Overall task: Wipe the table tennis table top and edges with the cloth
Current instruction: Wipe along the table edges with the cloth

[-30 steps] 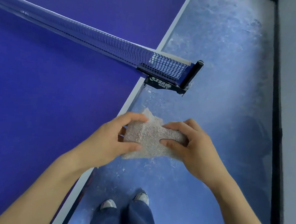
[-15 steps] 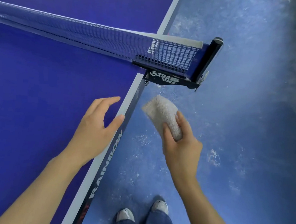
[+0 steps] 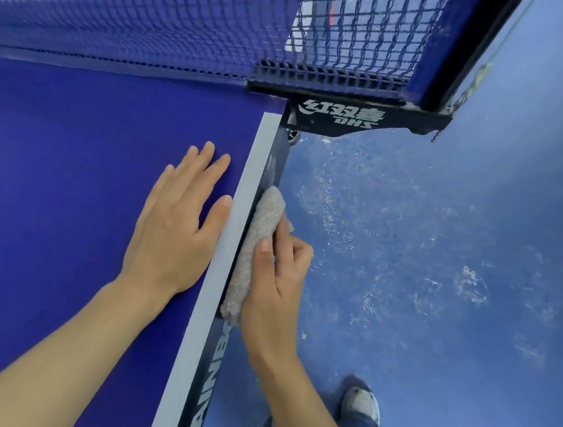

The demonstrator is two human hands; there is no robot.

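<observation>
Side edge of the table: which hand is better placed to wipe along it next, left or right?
Right. The right hand grips the cloth and presses it against the side edge, just short of the net clamp. The left hand lies flat on the table top, holding nothing.

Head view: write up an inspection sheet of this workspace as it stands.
Surface: blue table top with a white line along its border; no marks that I can make out.
Job's things: beige cloth, folded, pressed against the table's side edge, near the net clamp.
Clutter: nothing seen.
Hands: left hand rests flat on the table top, fingers straight; right hand grips the cloth, thumb on its outer face.
Cables: nothing seen, apart from a thin cord by the net post.
Surroundings: net across the table; scuffed blue floor; the person's shoe.
</observation>
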